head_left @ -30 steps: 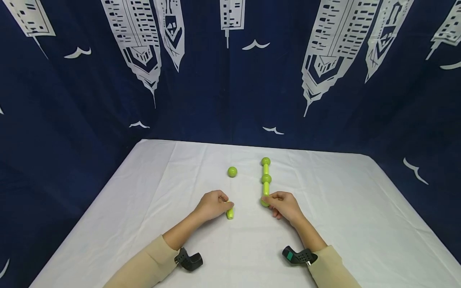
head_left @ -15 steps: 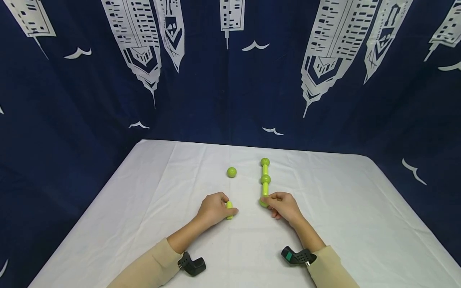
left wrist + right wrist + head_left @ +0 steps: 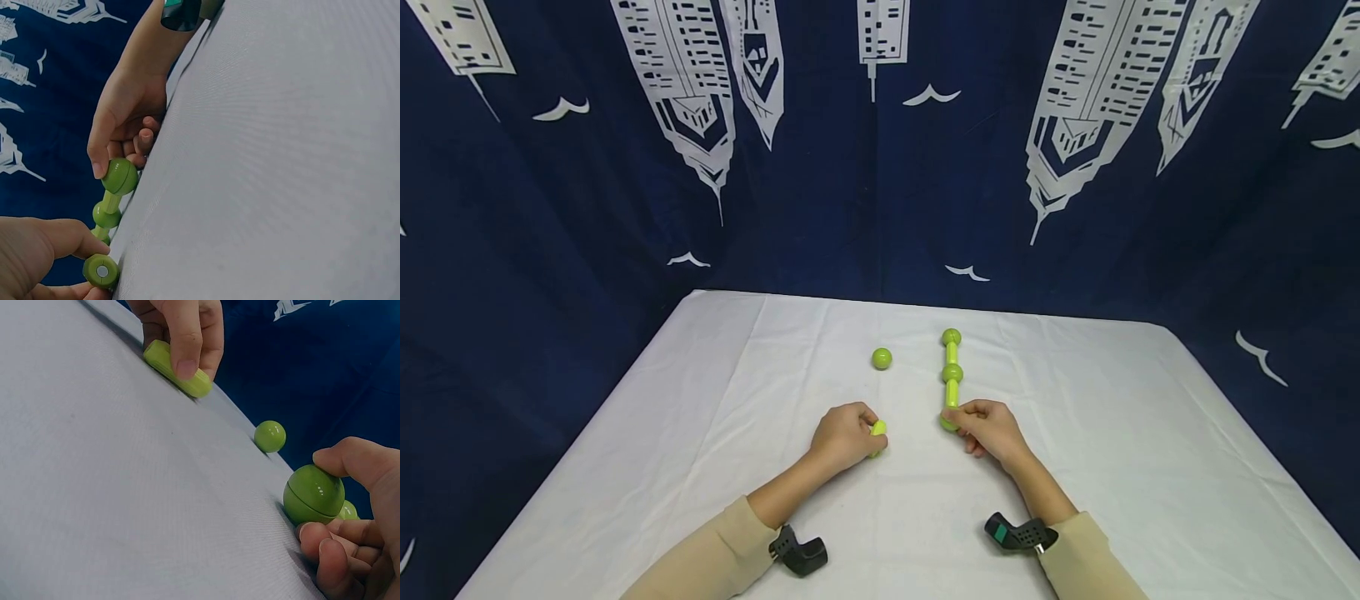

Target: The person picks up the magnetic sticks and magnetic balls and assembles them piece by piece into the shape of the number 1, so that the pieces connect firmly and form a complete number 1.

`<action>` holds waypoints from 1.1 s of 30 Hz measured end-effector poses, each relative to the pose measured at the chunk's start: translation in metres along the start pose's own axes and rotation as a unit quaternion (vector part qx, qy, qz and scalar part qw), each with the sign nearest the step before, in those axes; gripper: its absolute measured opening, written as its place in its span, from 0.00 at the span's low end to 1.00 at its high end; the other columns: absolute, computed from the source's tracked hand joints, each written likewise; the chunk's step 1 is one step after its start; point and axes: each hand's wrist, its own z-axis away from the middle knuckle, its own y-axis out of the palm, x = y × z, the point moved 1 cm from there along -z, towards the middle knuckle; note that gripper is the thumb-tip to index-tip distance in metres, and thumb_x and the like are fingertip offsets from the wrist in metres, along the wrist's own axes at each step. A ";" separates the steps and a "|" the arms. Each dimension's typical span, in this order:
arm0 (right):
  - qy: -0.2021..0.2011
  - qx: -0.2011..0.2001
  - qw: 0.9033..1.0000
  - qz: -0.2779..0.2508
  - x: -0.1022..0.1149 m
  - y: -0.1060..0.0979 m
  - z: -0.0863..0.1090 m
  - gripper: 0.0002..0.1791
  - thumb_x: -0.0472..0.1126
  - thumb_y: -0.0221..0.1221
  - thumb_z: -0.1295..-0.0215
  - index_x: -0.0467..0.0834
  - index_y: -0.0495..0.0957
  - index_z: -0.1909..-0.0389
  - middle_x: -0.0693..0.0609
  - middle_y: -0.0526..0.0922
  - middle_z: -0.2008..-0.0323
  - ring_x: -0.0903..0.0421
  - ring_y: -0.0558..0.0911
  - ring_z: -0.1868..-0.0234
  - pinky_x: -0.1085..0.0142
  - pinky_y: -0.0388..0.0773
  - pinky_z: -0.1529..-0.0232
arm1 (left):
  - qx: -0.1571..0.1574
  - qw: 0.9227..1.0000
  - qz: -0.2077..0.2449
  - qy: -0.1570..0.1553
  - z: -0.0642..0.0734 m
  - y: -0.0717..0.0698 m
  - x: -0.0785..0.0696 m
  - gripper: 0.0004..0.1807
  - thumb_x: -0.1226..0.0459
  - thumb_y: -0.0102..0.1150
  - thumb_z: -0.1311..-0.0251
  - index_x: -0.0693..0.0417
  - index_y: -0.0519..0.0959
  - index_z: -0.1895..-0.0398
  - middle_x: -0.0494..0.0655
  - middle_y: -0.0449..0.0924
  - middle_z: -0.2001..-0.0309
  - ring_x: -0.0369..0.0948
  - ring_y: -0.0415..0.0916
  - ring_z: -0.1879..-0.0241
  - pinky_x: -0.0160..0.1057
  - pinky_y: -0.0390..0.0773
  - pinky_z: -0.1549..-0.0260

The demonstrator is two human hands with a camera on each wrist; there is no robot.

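My left hand (image 3: 842, 435) pinches a short yellow-green rod (image 3: 164, 362) between thumb and fingers, low over the white cloth. In the left wrist view the end of this connector rod (image 3: 101, 271) faces the camera, with a silvery round centre. My right hand (image 3: 992, 427) pinches a green ball (image 3: 314, 494) at the near end of a straight chain. From that ball the chain runs away from me: a rod (image 3: 952, 393), a middle ball (image 3: 951, 372), a second rod (image 3: 951, 353) and a far ball (image 3: 951, 337). A loose green ball (image 3: 882, 358) lies left of the chain.
A white cloth (image 3: 1097, 433) covers the table. Behind it hangs a dark blue curtain (image 3: 850, 225) with white building and bird prints. Black wrist devices sit at the left cuff (image 3: 799, 552) and right cuff (image 3: 1021, 532).
My left thumb has lifted out to the right and come back onto the rod, which now tilts slightly. The right hand and the chain keep nearly the same place.
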 end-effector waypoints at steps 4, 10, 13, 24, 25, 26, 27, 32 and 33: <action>-0.001 0.003 1.000 0.000 0.000 -0.001 0.000 0.20 0.49 0.66 0.40 0.34 0.81 0.61 0.50 0.77 0.80 0.60 0.72 0.87 0.70 0.72 0.86 | -0.006 1.000 0.007 -0.011 0.000 0.000 -0.001 0.09 0.63 0.69 0.52 0.57 0.81 0.69 0.39 0.76 0.79 0.36 0.72 0.79 0.34 0.73 0.78; 0.005 -0.003 1.000 -0.003 -0.001 -0.003 0.000 0.20 0.49 0.67 0.41 0.34 0.81 0.62 0.50 0.77 0.80 0.60 0.72 0.87 0.70 0.71 0.86 | 0.014 0.998 0.057 -0.021 -0.002 0.001 -0.004 0.08 0.63 0.68 0.52 0.57 0.81 0.71 0.41 0.78 0.78 0.36 0.74 0.78 0.34 0.74 0.79; 0.010 -0.001 1.000 -0.003 -0.001 -0.002 -0.002 0.20 0.49 0.67 0.41 0.34 0.81 0.62 0.50 0.77 0.81 0.61 0.72 0.87 0.70 0.71 0.86 | 0.032 0.995 0.092 -0.035 -0.004 0.001 -0.005 0.08 0.63 0.68 0.51 0.59 0.82 0.70 0.42 0.79 0.78 0.37 0.75 0.78 0.34 0.75 0.80; 0.005 -0.001 1.000 -0.002 -0.001 -0.001 -0.001 0.21 0.50 0.66 0.40 0.34 0.81 0.62 0.50 0.77 0.81 0.60 0.71 0.88 0.70 0.71 0.87 | 0.103 0.964 0.228 -0.093 -0.011 0.013 -0.022 0.11 0.66 0.71 0.50 0.64 0.83 0.66 0.47 0.80 0.73 0.37 0.76 0.76 0.32 0.80 0.74; 0.004 -0.001 1.000 -0.003 -0.001 -0.001 -0.001 0.21 0.50 0.67 0.40 0.34 0.81 0.62 0.50 0.77 0.81 0.60 0.71 0.88 0.70 0.71 0.87 | 0.108 0.961 0.234 -0.100 -0.011 0.015 -0.025 0.10 0.66 0.71 0.50 0.64 0.83 0.66 0.47 0.79 0.73 0.36 0.76 0.76 0.31 0.80 0.74; 0.004 -0.001 1.000 -0.004 -0.002 -0.001 -0.001 0.21 0.50 0.67 0.40 0.34 0.81 0.62 0.50 0.77 0.81 0.60 0.71 0.88 0.70 0.71 0.87 | 0.113 0.959 0.238 -0.105 -0.010 0.018 -0.027 0.10 0.66 0.71 0.50 0.64 0.83 0.66 0.47 0.79 0.73 0.36 0.76 0.76 0.31 0.80 0.74; 0.003 0.000 1.000 -0.005 -0.002 -0.001 -0.001 0.21 0.50 0.67 0.40 0.34 0.81 0.62 0.50 0.77 0.81 0.60 0.71 0.88 0.70 0.71 0.87 | 0.118 0.957 0.243 -0.109 -0.010 0.020 -0.030 0.10 0.67 0.71 0.50 0.64 0.83 0.66 0.47 0.79 0.72 0.36 0.76 0.76 0.30 0.80 0.74; 0.003 0.003 1.000 -0.007 -0.002 0.000 -0.003 0.20 0.50 0.67 0.40 0.34 0.81 0.62 0.50 0.77 0.81 0.61 0.71 0.88 0.70 0.70 0.87 | 0.130 0.949 0.265 -0.114 -0.008 0.029 -0.041 0.10 0.68 0.70 0.49 0.66 0.82 0.65 0.47 0.79 0.72 0.35 0.76 0.76 0.31 0.81 0.72; 0.003 0.003 1.000 -0.007 -0.002 0.000 -0.003 0.20 0.50 0.67 0.40 0.34 0.81 0.62 0.50 0.77 0.81 0.61 0.71 0.88 0.70 0.70 0.87 | 0.131 0.947 0.270 -0.115 -0.008 0.031 -0.043 0.10 0.68 0.70 0.49 0.66 0.82 0.65 0.47 0.79 0.72 0.35 0.76 0.76 0.31 0.81 0.72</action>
